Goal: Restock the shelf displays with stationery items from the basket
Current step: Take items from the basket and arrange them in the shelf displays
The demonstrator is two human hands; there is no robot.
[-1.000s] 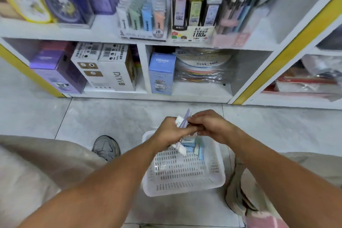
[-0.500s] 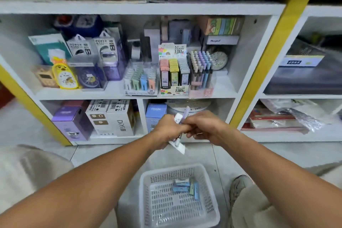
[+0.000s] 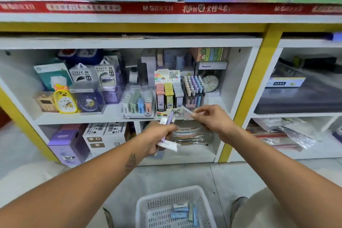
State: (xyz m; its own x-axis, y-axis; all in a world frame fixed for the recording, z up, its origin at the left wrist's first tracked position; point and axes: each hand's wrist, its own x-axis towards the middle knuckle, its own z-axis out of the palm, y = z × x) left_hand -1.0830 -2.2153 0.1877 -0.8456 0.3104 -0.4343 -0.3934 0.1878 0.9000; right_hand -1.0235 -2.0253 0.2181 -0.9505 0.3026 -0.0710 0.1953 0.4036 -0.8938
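My left hand (image 3: 158, 137) grips a small bundle of pastel pens and lead cases (image 3: 167, 144) in front of the lower shelf. My right hand (image 3: 211, 119) pinches one white pen (image 3: 187, 110), its tip pointing up-left toward the pen display (image 3: 193, 89) on the middle shelf. Next to that display stand the lead-refill display (image 3: 169, 94) and a clear tray of pastel lead cases (image 3: 137, 102). On the floor below sits the white mesh basket (image 3: 146, 207) with several blue and green cases (image 3: 183, 211) inside.
Alarm clocks (image 3: 64, 101), power-bank boxes (image 3: 92, 76) and other boxes fill the left of the middle shelf (image 3: 77, 118). Purple and white cartons (image 3: 88, 140) stand on the lower shelf. A yellow upright (image 3: 253, 94) divides off the right bay. My shoe (image 3: 238, 207) is beside the basket.
The view has tilted up from the basket to the shelves. My hands rose and parted; the right hand drew one white pen out of the bundle and carries it toward the pen display.
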